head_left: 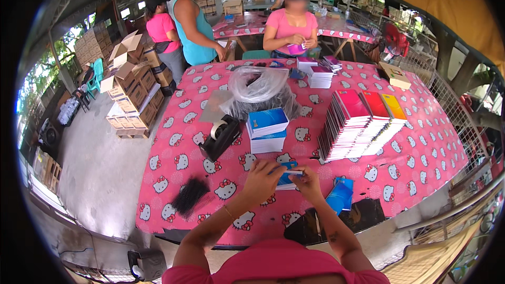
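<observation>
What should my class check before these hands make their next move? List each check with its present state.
1. Left hand and right hand both at the blue notebook: ok.
2. Its binding fully closed: cannot tell; the fingers hide much of it.
3. Blue notebook stack upright: ok.
4. Loose blue covers squared up: not ok; they overlap askew.
5. Black coil pile tidy: not ok; strands stray at its edges.

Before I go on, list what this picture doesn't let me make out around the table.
Head view: parts of the blue notebook, covered by the left hand and right hand.
Head view: dark contents of the plastic bag, obscured by its folds.
Head view: part of the purple notebook held opposite, behind a co-worker's hands.
</observation>
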`<state>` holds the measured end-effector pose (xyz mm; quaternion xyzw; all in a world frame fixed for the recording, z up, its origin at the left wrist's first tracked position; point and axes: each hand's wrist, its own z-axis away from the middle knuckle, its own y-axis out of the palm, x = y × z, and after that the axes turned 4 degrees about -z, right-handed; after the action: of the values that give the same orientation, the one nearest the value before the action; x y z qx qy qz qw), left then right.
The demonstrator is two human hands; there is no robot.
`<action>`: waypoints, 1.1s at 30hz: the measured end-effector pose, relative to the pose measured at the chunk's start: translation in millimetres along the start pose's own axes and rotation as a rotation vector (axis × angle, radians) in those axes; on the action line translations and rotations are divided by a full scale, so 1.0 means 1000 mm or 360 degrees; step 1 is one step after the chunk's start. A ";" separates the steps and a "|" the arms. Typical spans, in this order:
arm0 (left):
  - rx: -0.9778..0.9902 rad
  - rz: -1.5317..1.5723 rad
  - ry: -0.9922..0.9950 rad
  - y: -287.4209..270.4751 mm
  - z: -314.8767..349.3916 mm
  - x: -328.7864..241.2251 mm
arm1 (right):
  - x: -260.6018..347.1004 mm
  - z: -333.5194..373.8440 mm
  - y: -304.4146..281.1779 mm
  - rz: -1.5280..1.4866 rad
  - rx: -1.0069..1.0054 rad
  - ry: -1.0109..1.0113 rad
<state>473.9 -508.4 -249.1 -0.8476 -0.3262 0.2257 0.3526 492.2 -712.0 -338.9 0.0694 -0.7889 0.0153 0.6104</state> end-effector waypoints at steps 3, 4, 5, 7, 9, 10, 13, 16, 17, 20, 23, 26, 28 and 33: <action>-0.0177 0.0348 -0.0492 0.009 0.016 0.008 | -0.023 -0.007 0.000 0.0096 0.0081 -0.0026; -0.0194 0.0500 -0.0739 0.017 0.024 0.011 | -0.023 -0.009 0.004 0.0058 0.0116 -0.0072; -0.0155 0.0575 -0.0737 0.029 0.035 0.016 | -0.020 -0.012 0.010 0.0017 0.0157 -0.0120; -0.0081 0.0706 -0.0761 0.047 0.058 0.026 | 0.012 -0.011 0.027 -0.0032 0.0266 -0.0004; -0.0113 0.0738 -0.0756 0.035 0.044 0.016 | 0.023 -0.011 0.019 -0.0003 0.0297 0.0045; -0.0132 0.0748 -0.0756 0.029 0.039 0.012 | 0.022 -0.013 0.010 0.0030 0.0319 0.0036; -0.0044 0.0136 -0.0904 0.001 0.079 0.035 | 0.025 -0.016 -0.006 0.0068 0.0331 0.0097; 0.0379 -0.0648 -0.1041 -0.033 0.167 0.072 | 0.027 -0.016 -0.003 0.0002 0.0369 0.0157; 0.0475 -0.0681 -0.1085 -0.034 0.193 0.078 | 0.027 -0.018 0.000 -0.0028 0.0393 0.0168; 0.0544 -0.0760 -0.1077 -0.031 0.222 0.081 | 0.015 -0.027 -0.001 0.0110 0.0370 0.0012; 0.0256 -0.0846 -0.0946 -0.037 0.217 0.076 | 0.007 -0.028 -0.007 0.0026 0.0421 0.0332; 0.0248 -0.0933 -0.1006 -0.045 0.211 0.070 | 0.011 -0.029 -0.004 0.0043 0.0440 0.0329; 0.0277 -0.1009 -0.0951 -0.052 0.189 0.066 | 0.004 -0.031 -0.009 0.0073 0.0391 0.0298; 0.0007 -0.0632 -0.1072 -0.043 0.147 0.064 | -0.002 -0.028 -0.003 -0.0024 0.0416 0.0140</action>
<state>410.7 -373.2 -322.7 -0.6456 -0.5808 0.4195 0.2643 520.3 -712.1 -334.1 0.1535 -0.7520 0.1165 0.6303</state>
